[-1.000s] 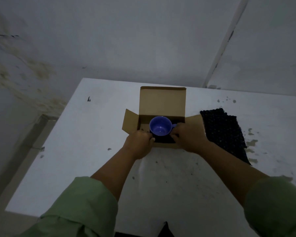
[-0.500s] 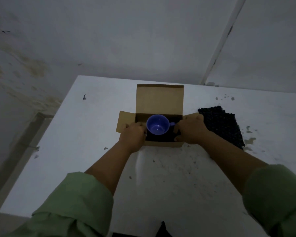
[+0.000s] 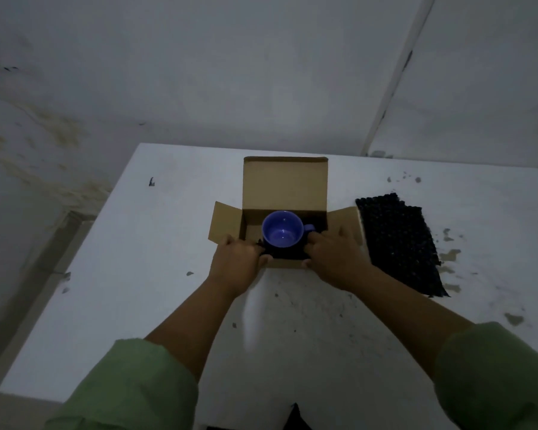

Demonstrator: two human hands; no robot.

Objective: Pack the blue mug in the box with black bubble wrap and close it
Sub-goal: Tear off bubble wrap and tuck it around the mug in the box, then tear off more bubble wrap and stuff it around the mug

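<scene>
A white, stained bench (image 3: 137,274) carries an open cardboard box (image 3: 284,184), lid flap upright and side flaps spread. A sheet of black bubble wrap (image 3: 398,243) lies just right of it. The left hand (image 3: 238,263) and right hand (image 3: 334,257) curl over the near corners, grip seemingly on dark wrap inside. The blue mug (image 3: 282,233) sits upright in the box, handle rightward.

Dim room: stained grey wall (image 3: 75,125), apparently white table (image 3: 137,274).

One blue mug (image 3: 282,233), one box (image 3: 284,184), one bubble-wrap sheet (image 3: 398,240), two hands (image 3: 238,262).
</scene>
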